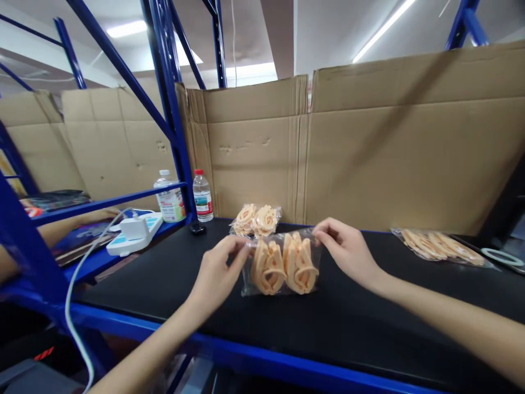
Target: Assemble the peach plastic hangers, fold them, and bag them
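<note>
Between my hands is a clear plastic bag (pixel 283 268) with two stacks of peach-coloured, ring-shaped pieces inside; their exact kind I cannot make out. My left hand (pixel 219 268) pinches the bag's upper left corner. At the upper right corner, my right hand (pixel 346 249) pinches the plastic between thumb and fingers. The bag is held upright above the black tabletop (pixel 344 312). Just behind it lies a second bag (pixel 256 219) of the same peach pieces. Farther right, another clear bag (pixel 441 246) holds similar pieces lying flat.
A red-capped water bottle (pixel 202 197) and a larger labelled bottle (pixel 170 200) stand by the blue rack post at the back left. Left are a white power strip (pixel 135 235) with a cable and another person's hand (pixel 98 214). Cardboard (pixel 254 148) walls the back; a pale ring (pixel 502 257) lies right.
</note>
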Available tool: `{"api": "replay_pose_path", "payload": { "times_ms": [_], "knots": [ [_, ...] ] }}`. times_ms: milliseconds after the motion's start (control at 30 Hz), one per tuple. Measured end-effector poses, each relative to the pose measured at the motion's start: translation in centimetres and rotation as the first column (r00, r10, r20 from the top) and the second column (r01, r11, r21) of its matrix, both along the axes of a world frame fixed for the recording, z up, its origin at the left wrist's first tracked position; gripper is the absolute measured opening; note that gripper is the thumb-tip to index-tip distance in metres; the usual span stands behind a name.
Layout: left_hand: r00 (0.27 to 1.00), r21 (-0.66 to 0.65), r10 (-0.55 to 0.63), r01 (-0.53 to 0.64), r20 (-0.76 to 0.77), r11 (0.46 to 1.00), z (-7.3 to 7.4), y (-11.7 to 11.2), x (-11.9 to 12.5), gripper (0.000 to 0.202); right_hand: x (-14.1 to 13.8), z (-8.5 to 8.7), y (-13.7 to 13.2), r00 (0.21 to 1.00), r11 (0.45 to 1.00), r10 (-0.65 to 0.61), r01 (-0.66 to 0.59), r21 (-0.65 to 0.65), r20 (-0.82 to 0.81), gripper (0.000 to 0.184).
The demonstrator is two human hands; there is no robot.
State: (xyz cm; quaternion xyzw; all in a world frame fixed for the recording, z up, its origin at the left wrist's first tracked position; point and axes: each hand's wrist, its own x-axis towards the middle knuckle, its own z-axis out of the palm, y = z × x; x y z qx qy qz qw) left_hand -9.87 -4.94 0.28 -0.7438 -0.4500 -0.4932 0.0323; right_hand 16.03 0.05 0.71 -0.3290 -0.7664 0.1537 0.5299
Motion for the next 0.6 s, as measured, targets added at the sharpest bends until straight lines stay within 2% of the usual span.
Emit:
{"api": "replay_pose_path", "payload": {
  "times_ms": [100,133,200,233,300,367,400,467,600],
  "knots": [
    [0.998,-0.178,-0.037,0.046,0.054,0.983,2.2,4.6,-2.1,0.017,-2.8,0.8,4.2,0.997,0.999,0.042,-0.041,0.022,-0.061,0.016],
    [0.999,-0.220,0.003,0.009,0.055,0.975,3.1,6.4,-2.7,0.017,-3.8,1.1,5.7,0.996,0.999,0.044,-0.043,0.018,-0.081,0.016],
    [0.979,-0.288,0.204,-0.193,0.009,0.938,5.2,10.1,-3.7,0.015,-5.7,2.1,8.6,0.988,0.997,-0.006,-0.007,-0.082,-0.157,0.012],
    [0.967,-0.302,0.256,-0.244,0.000,0.922,6.2,12.0,-4.0,0.015,-6.7,2.7,10.1,0.980,0.982,-0.066,0.031,-0.185,-0.190,0.011],
    [0.941,-0.307,0.338,-0.324,-0.007,0.895,8.2,15.8,-4.4,0.019,-8.6,4.1,13.2,0.972,0.960,-0.123,0.066,-0.271,-0.198,0.010],
    [0.906,-0.312,0.422,-0.406,-0.020,0.859,9.3,19.3,-4.4,0.023,-10.2,5.1,16.1,0.962,0.926,-0.193,0.113,-0.360,-0.193,0.009],
    [0.890,-0.331,0.455,-0.440,-0.036,0.835,9.4,20.8,-4.4,0.024,-10.8,5.3,17.4,0.957,0.901,-0.228,0.137,-0.411,-0.182,0.009],
    [0.864,-0.393,0.494,-0.488,-0.092,0.780,8.6,23.4,-4.1,0.024,-11.6,5.0,19.4,0.949,0.840,-0.282,0.173,-0.514,-0.141,0.015],
    [0.825,-0.495,0.522,-0.554,-0.218,0.669,5.0,26.2,-3.8,0.029,-12.1,2.7,21.2,0.954,0.734,-0.294,0.187,-0.653,-0.057,0.029]
  ]
}}
